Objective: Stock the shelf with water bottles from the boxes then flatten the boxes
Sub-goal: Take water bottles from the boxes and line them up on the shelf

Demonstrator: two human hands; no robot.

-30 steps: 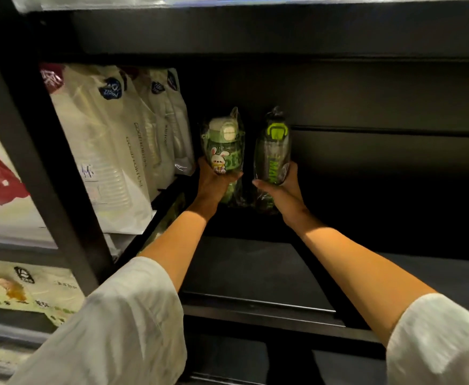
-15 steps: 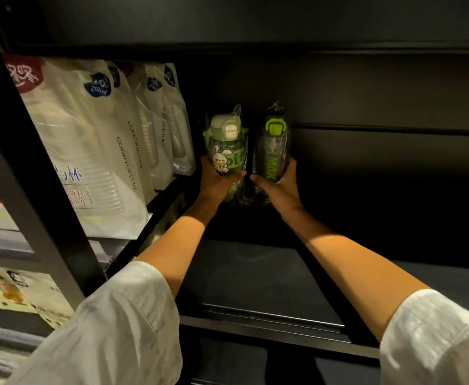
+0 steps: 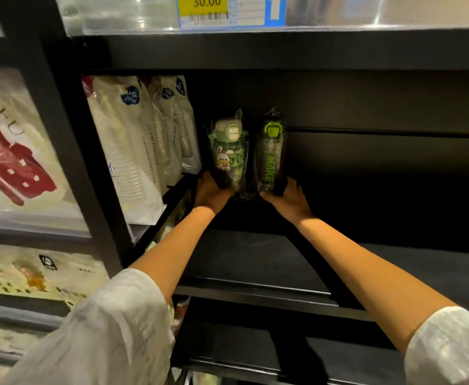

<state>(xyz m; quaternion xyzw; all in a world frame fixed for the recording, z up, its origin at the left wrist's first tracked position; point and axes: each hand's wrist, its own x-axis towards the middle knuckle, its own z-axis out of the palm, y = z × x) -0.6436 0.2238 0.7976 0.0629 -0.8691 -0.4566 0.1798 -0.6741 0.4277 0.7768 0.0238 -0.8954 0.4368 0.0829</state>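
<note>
Two wrapped water bottles, the rabbit bottle (image 3: 229, 151) and the black-and-green bottle (image 3: 270, 154), stand upright side by side at the back of the dark shelf (image 3: 255, 259). Left hand (image 3: 211, 190) and right hand (image 3: 288, 197) each cup a base; crinkly film looks slippery, so low on the rigid body seems best.

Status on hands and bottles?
Left hand on rabbit bottle, right hand on green-lid bottle. Both upright at shelf rear. Nothing blocking.

Single head-worn wide-angle view, facing forward and slightly down into a dark shelf (image 3: 255, 257) bay, close enough for both outstretched forearms to reach its back.
</note>
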